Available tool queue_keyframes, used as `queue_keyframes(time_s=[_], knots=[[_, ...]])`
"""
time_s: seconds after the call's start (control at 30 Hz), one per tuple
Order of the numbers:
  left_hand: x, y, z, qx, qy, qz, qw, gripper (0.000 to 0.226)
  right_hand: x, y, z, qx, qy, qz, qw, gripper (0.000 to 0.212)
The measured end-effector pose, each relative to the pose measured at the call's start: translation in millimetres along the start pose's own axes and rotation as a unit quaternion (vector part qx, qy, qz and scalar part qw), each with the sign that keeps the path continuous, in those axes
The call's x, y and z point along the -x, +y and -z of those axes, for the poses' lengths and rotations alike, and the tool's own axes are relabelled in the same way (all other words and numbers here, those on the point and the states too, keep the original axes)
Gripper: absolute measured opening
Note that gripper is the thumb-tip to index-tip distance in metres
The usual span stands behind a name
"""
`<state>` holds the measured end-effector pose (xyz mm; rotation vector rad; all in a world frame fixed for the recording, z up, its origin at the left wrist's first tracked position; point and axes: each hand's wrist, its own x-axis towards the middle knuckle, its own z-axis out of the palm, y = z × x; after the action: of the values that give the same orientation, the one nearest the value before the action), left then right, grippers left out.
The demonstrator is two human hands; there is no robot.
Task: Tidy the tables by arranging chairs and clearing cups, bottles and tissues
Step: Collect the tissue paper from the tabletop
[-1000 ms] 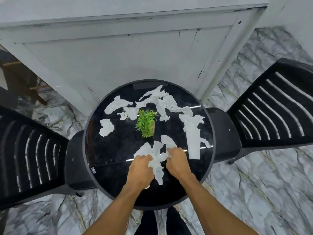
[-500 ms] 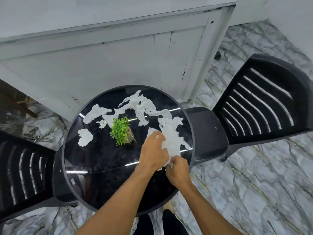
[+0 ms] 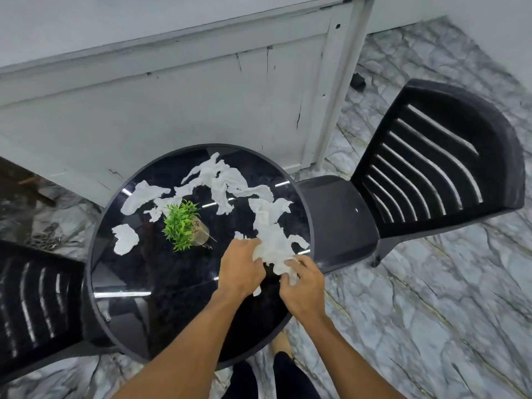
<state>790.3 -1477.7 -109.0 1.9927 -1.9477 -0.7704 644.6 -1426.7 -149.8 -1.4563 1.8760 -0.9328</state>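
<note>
Your left hand and right hand are both on the long crumpled white tissue strip at the near right of the round black glass table. Your left hand's fingers curl over the strip's near-left edge and bunch it. Your right hand pinches its near end between thumb and fingertips, close to the table's rim.

The strip's long axis runs from your hands away toward the far side. By my reading, that means drawing it in toward you rather than sweeping it sideways.

The rest of the paper lies far and left of both hands. The tangled cluster of white tissue pieces sits at the far side, close to the strip's far end; whether they touch, I cannot tell. The flat white tissue scrap lies far left, and the small white tissue piece lies left.

Your left hand is the nearer one to all three. The small green plant in a clear pot stands between that hand and the left-side scraps, so reach around it, not over. The right black slatted plastic chair and the left black slatted plastic chair flank the table.
</note>
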Motion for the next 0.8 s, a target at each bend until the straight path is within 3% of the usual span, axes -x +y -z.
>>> queue_keyframes(time_s=[0.1, 0.27, 0.53, 0.8], knots=[[20, -14, 8, 0.037, 0.050, 0.052, 0.997, 0.039, -18, -8, 0, 0.025, 0.018, 0.015, 0.999, 0.022], [46, -43, 8, 0.057, 0.048, 0.140, 0.987, 0.040, -52, -4, -8, 0.169, -0.172, 0.046, 0.970, 0.035], [64, -58, 9, 0.072, 0.041, 0.187, 0.979, 0.041, -39, -15, -21, 0.164, -0.247, 0.023, 0.955, 0.031], [101, -94, 56, 0.156, 0.135, 0.259, 0.944, 0.035, -4, -70, -55, 0.078, -0.283, 0.035, 0.955, 0.027]])
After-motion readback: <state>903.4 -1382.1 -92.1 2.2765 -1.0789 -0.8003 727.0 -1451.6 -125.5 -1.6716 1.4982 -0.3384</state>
